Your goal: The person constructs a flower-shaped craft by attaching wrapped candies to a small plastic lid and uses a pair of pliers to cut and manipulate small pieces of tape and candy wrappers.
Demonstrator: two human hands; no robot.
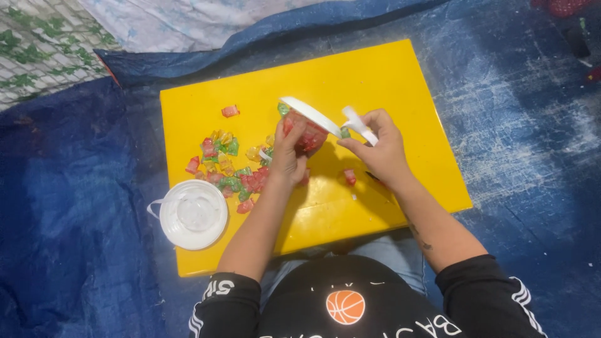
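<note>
Clear plastic, the tub [305,133] is tilting on its side above the middle of the yellow board [375,75], showing red and green candies inside. The left hand [287,155] is gripping the tub's wall with fingers curled around it. The right hand [379,147] is pinching the white lid [310,114] by its tab at the tub's mouth. Loose candies [228,169] are lying scattered on the board's left half, and one red piece [349,177] is sitting below the tub. A second white lid [193,214] is overhanging the board's near left edge. Blue tarp [62,219] is surrounding the board.
</note>
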